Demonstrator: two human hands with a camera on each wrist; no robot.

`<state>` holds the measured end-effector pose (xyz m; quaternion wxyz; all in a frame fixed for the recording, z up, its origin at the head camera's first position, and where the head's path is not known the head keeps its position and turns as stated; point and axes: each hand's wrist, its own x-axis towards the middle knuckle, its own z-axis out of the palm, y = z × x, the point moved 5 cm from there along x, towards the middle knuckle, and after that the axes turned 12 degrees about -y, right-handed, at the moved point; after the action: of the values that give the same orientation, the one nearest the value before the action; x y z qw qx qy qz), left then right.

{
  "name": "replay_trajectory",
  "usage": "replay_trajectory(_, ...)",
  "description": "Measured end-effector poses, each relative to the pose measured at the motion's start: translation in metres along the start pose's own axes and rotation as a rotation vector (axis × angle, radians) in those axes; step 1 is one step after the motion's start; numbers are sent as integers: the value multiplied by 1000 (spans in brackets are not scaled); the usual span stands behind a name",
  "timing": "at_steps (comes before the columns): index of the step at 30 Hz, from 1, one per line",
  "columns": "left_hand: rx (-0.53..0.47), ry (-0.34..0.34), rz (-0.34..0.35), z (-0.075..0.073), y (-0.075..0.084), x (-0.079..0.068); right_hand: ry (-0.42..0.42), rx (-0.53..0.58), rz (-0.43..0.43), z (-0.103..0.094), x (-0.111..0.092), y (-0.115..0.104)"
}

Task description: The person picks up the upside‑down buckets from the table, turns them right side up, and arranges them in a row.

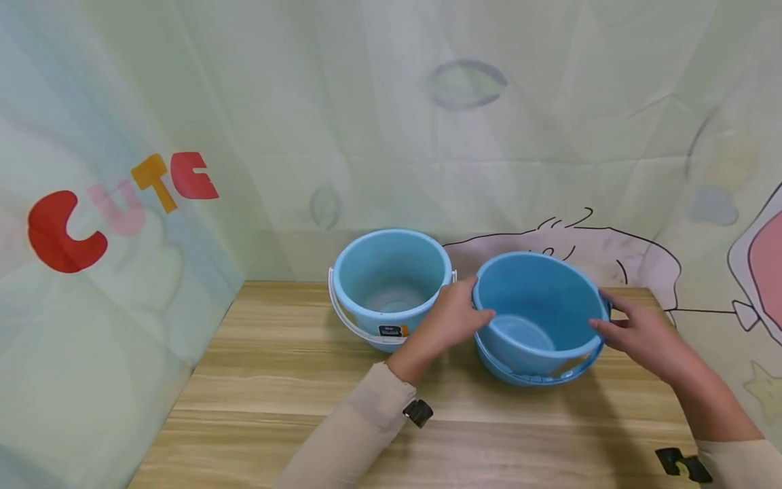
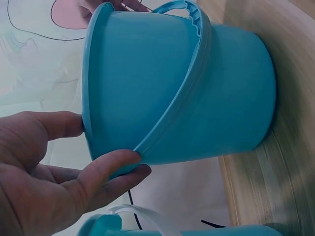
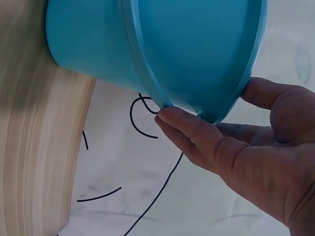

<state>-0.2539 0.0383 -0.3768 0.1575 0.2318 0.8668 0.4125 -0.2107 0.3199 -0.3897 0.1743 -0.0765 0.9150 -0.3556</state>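
Both hands hold a blue bucket [image 1: 531, 367] from opposite sides, on the right half of the table. My left hand [image 1: 455, 316] grips its left rim, and in the left wrist view the left hand's fingers [image 2: 110, 164] lie at the joint of the blue handle [image 2: 184, 91]. On the far side, my right hand [image 1: 644, 339] pinches the right rim by the other handle joint; the right wrist view shows that grip with the right hand's thumb [image 3: 268, 92] on the rim. The handle hangs down at the bucket's front. The bucket's inside looks bare.
A lighter blue bucket [image 1: 366, 322] with a white handle [image 1: 342, 312] and a dark label [image 1: 391, 331] stands left of the left hand. The wooden table [image 1: 275, 387] ends against a printed curtain [image 1: 366, 102] at the back and left.
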Motion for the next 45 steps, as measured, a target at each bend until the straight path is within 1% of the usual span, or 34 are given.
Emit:
replay_trajectory(8, 21, 28, -2, -3, -1, 10, -14, 20, 20, -4, 10, -1)
replay_trajectory(13, 49, 44, -2, -4, -1, 15, -19, 33, 11, -7, 14, 0)
replay_trajectory(18, 45, 41, -11, -4, 1, 19, -18, 48, -9, -11, 19, 1)
replay_trajectory(22, 49, 54, -17, -4, 0, 23, -23, 68, -21, -14, 23, 0)
replay_trajectory(27, 52, 65, -18, -5, -1, 28, -32, 76, -12, -17, 28, 0)
replay_trajectory(32, 86, 77, -27, -7, -1, 33, -37, 83, -5, -19, 32, 1)
replay_trajectory(39, 88, 79, -19, -7, 1, 38, -36, 90, 20, -21, 38, 3)
replay_trajectory(45, 108, 76, -46, -8, 1, 42, -33, 90, 22, -22, 42, 2)
